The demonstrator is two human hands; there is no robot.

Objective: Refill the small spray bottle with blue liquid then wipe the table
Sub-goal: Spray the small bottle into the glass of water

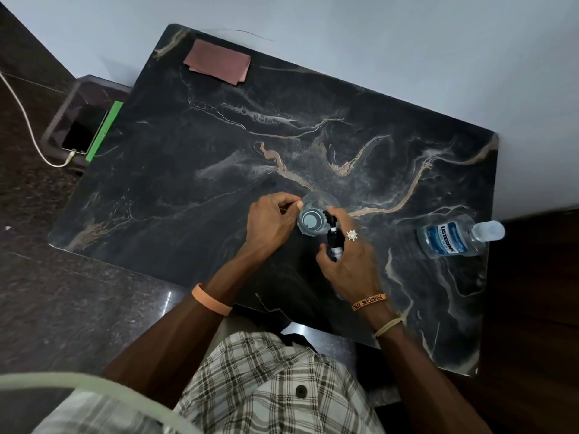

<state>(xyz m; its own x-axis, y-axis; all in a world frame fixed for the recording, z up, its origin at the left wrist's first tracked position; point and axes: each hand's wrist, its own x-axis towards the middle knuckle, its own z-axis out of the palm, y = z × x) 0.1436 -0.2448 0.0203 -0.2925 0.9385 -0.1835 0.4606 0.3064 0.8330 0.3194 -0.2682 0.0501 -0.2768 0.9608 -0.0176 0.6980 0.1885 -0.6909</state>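
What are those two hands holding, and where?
Left hand grips the small spray bottle near its open mouth; right hand holds the black sprayer head around its body.

The table [219,145] top looks like polished dark stone, smooth with a soft sheen, veined in tan and white. In the upper left of the frame lies a cloth [217,61], matt, dusty pink, finely woven. At the right edge the mouthwash bottle [451,238] is clear glossy plastic with a slick printed label. In the middle, the clear vessel [313,219] is transparent and smooth; glass or plastic, I cannot tell. The spray bottle [331,233] has a black plastic head. A ring [352,234] glints like metal. The orange wristband [210,299] looks rubbery and matt. The shirt [266,386] is checked woven cloth. The floor [78,308] is speckled stone, glossy.
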